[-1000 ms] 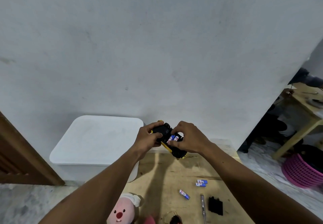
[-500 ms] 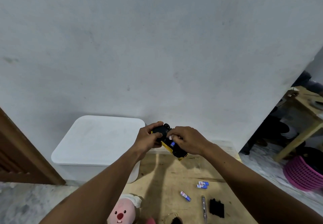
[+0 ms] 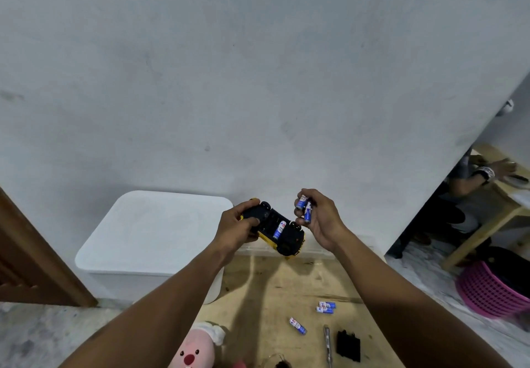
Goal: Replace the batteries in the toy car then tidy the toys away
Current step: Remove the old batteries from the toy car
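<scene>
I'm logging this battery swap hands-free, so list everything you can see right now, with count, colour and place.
wooden surface: one, light brown, bottom centre
toy car: one, yellow, black underside up, held above it
fitted battery: one, blue and white, in the car's open bay
held batteries: two, blue and white, beside the car
loose batteries: three, blue and white, on the wood, two together, one apart
screwdriver: one, silvery, on the wood
cover: one, black, right of the screwdriver
plush toy: one, pink, bottom edge
storage box: one, white, lidded, left by the wall
basket: one, pink, floor, far right
left hand: grips the car
right hand: pinches the held batteries
</scene>
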